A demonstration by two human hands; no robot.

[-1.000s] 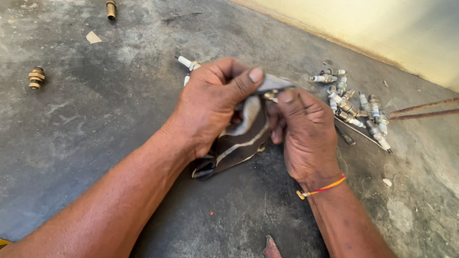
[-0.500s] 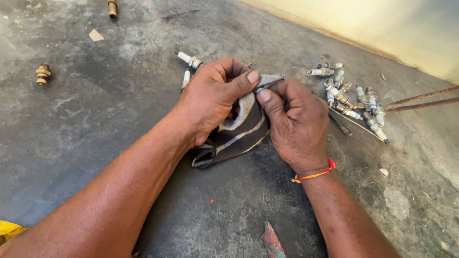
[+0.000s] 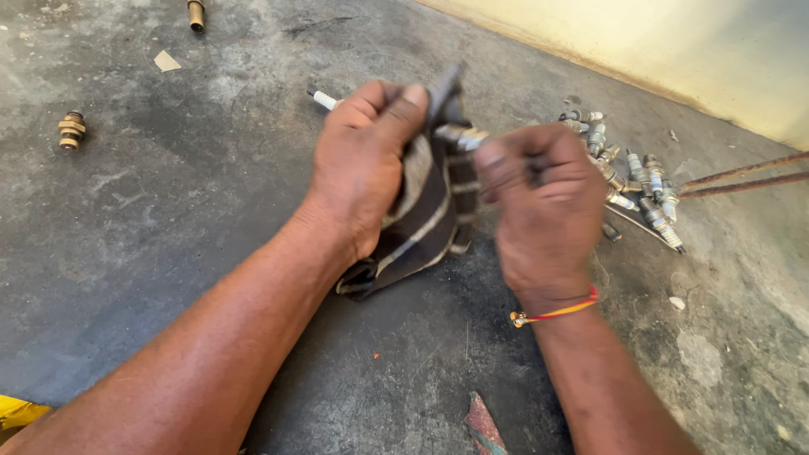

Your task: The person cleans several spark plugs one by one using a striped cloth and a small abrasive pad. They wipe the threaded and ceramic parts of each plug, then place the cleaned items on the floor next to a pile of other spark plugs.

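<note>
My left hand grips a dark striped cloth bunched over a concrete floor. My right hand pinches a spark plug whose metal end pokes out between the two hands and is partly wrapped by the cloth. An orange thread band sits on my right wrist. A white tip of another spark plug shows on the floor just behind my left hand. A heap of several used spark plugs lies to the right of my right hand.
A brass fitting lies at the far left and a brass tube at the top. Two rusty rods enter from the right. A pale wall runs along the back right. A yellow object shows at bottom left.
Both hands have lifted closer to the camera with the cloth. The cloth is bunched higher between them, and the plug's metal end now shows at the top.
</note>
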